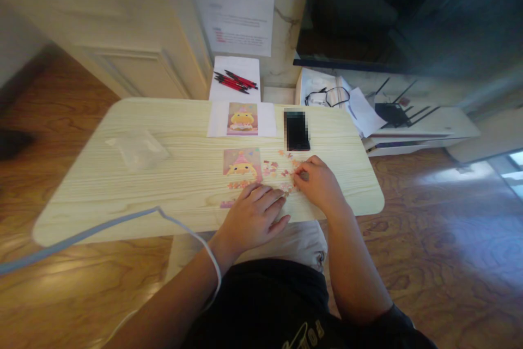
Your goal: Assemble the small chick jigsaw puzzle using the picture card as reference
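A partly assembled jigsaw puzzle with a yellow cartoon figure in a pink hat lies on the pale wood-grain table. My left hand rests flat over its lower right part, fingers outstretched and covering some of it. A separate assembled strip shows left of that hand. Small loose puzzle pieces are scattered right of the puzzle. Among them my right hand has thumb and forefinger pinched together at the table; whatever is between them is too small to make out. Above the puzzle, a reference picture lies on white paper.
A black phone lies near the table's far edge. At left is a clear plastic bag. Several red and black pens lie on white paper beyond the table. A grey-white cable crosses the front left, passing over my left forearm.
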{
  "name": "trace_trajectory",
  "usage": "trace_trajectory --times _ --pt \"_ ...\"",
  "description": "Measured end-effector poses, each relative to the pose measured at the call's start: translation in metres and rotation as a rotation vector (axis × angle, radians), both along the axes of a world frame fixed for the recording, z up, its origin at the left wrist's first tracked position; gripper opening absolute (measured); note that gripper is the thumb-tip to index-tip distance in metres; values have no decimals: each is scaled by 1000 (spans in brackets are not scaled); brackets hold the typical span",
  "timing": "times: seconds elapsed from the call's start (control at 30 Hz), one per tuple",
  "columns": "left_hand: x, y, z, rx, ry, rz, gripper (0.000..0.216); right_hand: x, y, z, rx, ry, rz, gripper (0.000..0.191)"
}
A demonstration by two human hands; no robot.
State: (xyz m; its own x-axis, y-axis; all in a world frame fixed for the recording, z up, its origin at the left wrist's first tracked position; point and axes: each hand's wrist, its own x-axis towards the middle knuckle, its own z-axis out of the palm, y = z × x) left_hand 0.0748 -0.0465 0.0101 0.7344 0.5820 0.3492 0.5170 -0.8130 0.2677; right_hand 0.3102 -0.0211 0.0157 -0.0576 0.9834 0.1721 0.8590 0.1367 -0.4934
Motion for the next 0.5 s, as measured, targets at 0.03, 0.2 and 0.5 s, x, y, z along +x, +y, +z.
trace_trajectory --times 0.03,0.2,0.5 --pt "0 -1 -1 6 -8 -11 31 -1 0 1 -2 -1 -2 8" --pt "0 -4 -6 20 -44 -58 25 -2 -1 1 0 66 -6 15" --pt "3 -3 -8 24 -48 -67 25 -5 -3 -3 -4 77 -15 17"
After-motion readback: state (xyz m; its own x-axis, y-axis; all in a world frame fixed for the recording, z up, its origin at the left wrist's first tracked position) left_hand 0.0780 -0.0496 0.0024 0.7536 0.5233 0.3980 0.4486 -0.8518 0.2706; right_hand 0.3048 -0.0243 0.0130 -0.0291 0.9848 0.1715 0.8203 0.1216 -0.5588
